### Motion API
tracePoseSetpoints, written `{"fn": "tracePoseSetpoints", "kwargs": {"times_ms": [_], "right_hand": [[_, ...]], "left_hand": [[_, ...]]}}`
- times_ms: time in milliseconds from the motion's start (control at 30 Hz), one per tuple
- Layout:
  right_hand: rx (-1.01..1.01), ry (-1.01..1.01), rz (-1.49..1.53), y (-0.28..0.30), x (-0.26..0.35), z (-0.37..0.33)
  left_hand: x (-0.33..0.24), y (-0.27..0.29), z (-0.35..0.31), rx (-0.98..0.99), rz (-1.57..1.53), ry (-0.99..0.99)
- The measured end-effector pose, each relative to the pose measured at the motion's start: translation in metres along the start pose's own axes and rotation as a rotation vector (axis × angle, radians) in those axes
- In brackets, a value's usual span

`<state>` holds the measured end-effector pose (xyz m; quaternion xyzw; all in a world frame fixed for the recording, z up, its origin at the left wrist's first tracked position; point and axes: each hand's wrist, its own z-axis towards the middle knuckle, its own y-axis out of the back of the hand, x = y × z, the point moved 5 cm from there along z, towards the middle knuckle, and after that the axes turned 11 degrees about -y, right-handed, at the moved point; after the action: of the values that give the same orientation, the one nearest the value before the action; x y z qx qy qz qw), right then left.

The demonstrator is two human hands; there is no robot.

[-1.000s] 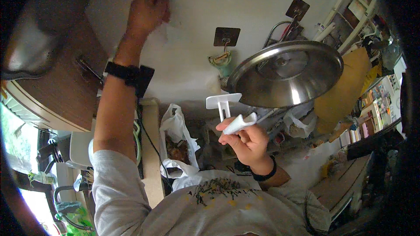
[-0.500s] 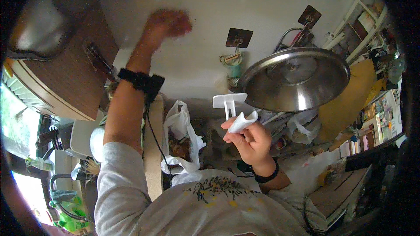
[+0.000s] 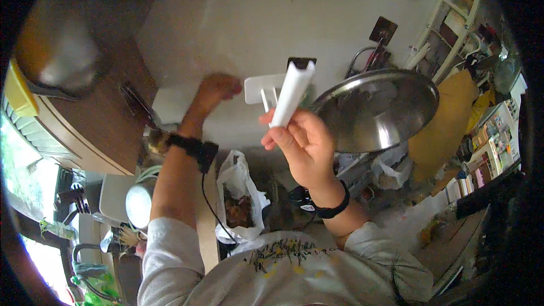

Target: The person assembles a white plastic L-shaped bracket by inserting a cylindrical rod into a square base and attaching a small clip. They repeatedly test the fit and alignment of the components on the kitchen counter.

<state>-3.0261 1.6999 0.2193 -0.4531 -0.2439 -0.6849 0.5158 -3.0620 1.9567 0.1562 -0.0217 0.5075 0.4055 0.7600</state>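
My right hand (image 3: 306,144) is closed around a white plastic holder (image 3: 292,96). The holder has a long trough-shaped piece and a flat rounded plate joined by two thin struts, and its plate faces the wall. My left hand (image 3: 215,93) is raised close to the white wall (image 3: 226,34), just left of the plate and apart from it. Motion blurs its fingers, so I cannot tell whether they grip anything. Behind the holder, a dark square hook plate (image 3: 302,61) on the wall is partly hidden.
A large steel basin (image 3: 379,110) hangs against the wall on the right, beside my right hand. Below stands a white plastic bag (image 3: 260,199) with brown scraps inside. At left is a wooden cabinet (image 3: 96,130); a white shelf rack (image 3: 453,5) is at far right.
My right hand has risen toward the wall with the holder, whose trough piece now points more upright. My left hand has come lower in view, nearer the holder. The view has shifted slightly.
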Motion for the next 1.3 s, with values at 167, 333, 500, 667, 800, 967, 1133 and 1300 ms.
{"fn": "tracePoseSetpoints", "kwargs": {"times_ms": [167,333,500,667,800,967,1133,1300], "right_hand": [[-0.073,0.108,0.005,-0.008,0.004,0.054],[-0.092,0.141,-0.038,-0.018,-0.013,0.087],[-0.141,0.181,-0.061,-0.014,-0.024,0.096],[-0.136,0.179,-0.051,-0.012,-0.03,0.097],[-0.129,0.152,-0.063,-0.01,-0.034,0.101],[-0.108,0.18,-0.026,-0.015,-0.042,0.111],[-0.111,0.155,-0.033,-0.024,-0.053,0.116],[-0.113,0.134,-0.032,-0.02,-0.057,0.119]], "left_hand": [[-0.034,0.008,-0.013,-0.129,-0.244,0.009],[-0.069,0.032,0.0,-0.312,-0.254,-0.133],[-0.086,0.043,0.034,-0.296,-0.408,-0.192],[-0.082,0.068,0.063,-0.332,-0.534,-0.203],[-0.084,0.096,0.059,-0.57,-0.334,-0.519],[-0.08,0.107,0.005,-0.953,-0.274,-0.566],[-0.069,0.055,-0.074,-0.925,-0.621,-0.263],[-0.09,0.014,-0.132,-0.688,-0.593,0.003]]}}
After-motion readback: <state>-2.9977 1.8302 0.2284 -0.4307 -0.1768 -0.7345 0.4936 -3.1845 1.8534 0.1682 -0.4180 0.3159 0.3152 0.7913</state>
